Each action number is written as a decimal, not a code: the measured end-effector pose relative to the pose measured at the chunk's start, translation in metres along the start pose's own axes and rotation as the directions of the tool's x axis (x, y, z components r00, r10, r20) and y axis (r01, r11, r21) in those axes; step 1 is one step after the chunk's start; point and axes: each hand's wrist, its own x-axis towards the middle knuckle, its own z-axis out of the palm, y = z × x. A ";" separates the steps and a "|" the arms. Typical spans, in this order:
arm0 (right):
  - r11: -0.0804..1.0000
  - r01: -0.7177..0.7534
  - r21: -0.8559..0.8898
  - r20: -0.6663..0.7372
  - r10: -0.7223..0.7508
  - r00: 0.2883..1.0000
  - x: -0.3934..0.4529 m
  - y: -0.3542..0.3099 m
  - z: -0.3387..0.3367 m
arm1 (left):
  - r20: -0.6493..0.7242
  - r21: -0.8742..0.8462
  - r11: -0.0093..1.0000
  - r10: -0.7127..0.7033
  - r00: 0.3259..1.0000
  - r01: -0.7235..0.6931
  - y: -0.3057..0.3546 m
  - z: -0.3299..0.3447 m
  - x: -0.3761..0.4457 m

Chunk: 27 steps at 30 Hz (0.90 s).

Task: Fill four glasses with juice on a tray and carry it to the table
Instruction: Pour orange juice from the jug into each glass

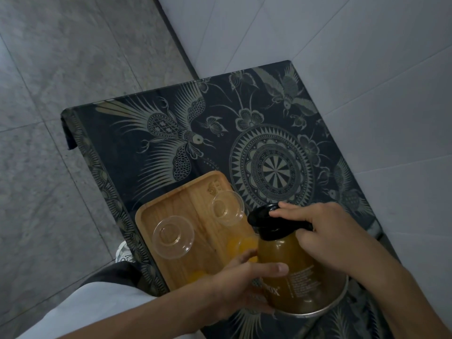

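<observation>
Holding a juice-filled jug (288, 265); two tray (156, 216) glasses (173, 237) empty, two filled.

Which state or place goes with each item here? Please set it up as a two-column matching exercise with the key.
Things:
1. juice jug
2. far glass
3. wooden tray
4. right hand

States or places:
a. lies on the patterned cloth and carries the glasses
b. rests on the jug's black lid
c. held at its side by the left hand
d. clear and empty

Pairs: 1-c, 2-d, 3-a, 4-b
</observation>
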 end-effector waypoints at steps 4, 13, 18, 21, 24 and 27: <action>0.999 -0.001 -0.036 0.029 0.002 1.000 0.003 -0.002 -0.002 | -0.003 -0.030 0.999 -0.025 1.000 0.025 -0.001 -0.002 0.000; 0.998 -0.001 -0.062 0.050 0.004 0.999 0.007 -0.011 -0.002 | 0.037 -0.050 0.997 -0.050 0.998 0.052 0.001 -0.006 -0.002; 0.997 -0.007 -0.073 0.068 0.012 0.998 0.008 -0.015 -0.004 | 0.047 -0.069 0.996 -0.053 0.997 0.056 0.002 -0.007 -0.003; 0.997 -0.018 -0.075 0.073 0.023 0.997 0.009 -0.017 -0.004 | 0.059 -0.069 0.996 -0.050 0.997 0.054 0.001 -0.007 -0.002; 0.997 -0.027 -0.078 0.082 0.034 0.996 0.010 -0.019 -0.005 | 0.071 -0.074 0.996 -0.046 0.996 0.051 0.000 -0.008 -0.002; 0.995 -0.035 -0.091 0.087 0.042 0.995 0.009 -0.022 -0.007 | 0.071 -0.065 0.997 -0.042 0.997 0.046 -0.001 -0.008 -0.001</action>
